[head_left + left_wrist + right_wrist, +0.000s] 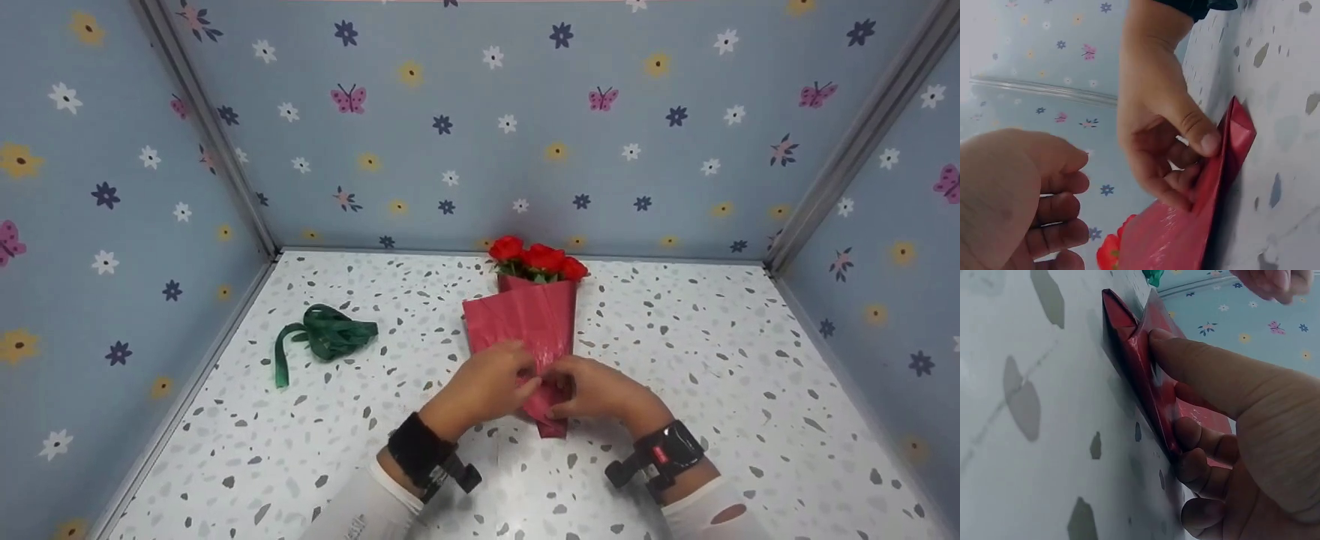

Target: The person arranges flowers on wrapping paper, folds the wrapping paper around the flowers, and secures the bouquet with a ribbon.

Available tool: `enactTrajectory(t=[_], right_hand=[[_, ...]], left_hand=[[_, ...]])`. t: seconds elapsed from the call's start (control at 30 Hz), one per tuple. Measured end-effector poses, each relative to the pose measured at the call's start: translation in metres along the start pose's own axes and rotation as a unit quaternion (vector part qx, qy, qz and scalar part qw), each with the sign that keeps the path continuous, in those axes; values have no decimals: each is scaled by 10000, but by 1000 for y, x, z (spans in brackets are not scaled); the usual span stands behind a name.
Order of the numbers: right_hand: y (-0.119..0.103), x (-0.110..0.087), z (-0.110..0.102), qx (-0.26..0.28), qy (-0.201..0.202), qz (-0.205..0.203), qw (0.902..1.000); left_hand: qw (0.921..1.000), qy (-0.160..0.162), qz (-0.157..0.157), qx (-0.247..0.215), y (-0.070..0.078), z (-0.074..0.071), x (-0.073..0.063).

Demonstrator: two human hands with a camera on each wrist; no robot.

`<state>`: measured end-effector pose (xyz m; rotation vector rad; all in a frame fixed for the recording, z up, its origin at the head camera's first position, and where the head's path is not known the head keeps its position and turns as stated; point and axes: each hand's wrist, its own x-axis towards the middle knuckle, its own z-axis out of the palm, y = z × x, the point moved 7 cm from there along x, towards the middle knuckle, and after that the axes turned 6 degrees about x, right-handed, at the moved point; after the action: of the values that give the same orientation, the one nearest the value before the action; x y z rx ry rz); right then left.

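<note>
Red roses (544,259) stick out of red wrapping paper (517,319), which lies on the table and narrows toward the person. My right hand (600,390) pinches the paper at its lower right edge. Seen from the right wrist, the thumb (1202,365) presses on a fold of the paper (1140,354) while the fingertips curl at its side. My left hand (487,382) hovers over the lower part of the wrap, with loosely bent fingers (1061,208) that hold nothing. Part of the paper is hidden behind both hands.
A bundle of green ribbon (334,334) lies at the left of the speckled white table (697,337), one loose end trailing toward the front. Walls with a flower and butterfly pattern (450,150) close off the back and both sides.
</note>
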<state>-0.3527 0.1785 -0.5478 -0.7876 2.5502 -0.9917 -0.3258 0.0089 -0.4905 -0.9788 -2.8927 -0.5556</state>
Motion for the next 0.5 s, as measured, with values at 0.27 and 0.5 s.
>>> enactTrajectory(t=[0.27, 0.5], right_hand=[[2, 1, 2, 80, -81, -160, 9998], [16, 2, -9, 480, 342, 328, 9977]], left_hand=[[9976, -486, -434, 231, -17, 50, 11], [9968, -553, -471, 320, -21, 56, 8]])
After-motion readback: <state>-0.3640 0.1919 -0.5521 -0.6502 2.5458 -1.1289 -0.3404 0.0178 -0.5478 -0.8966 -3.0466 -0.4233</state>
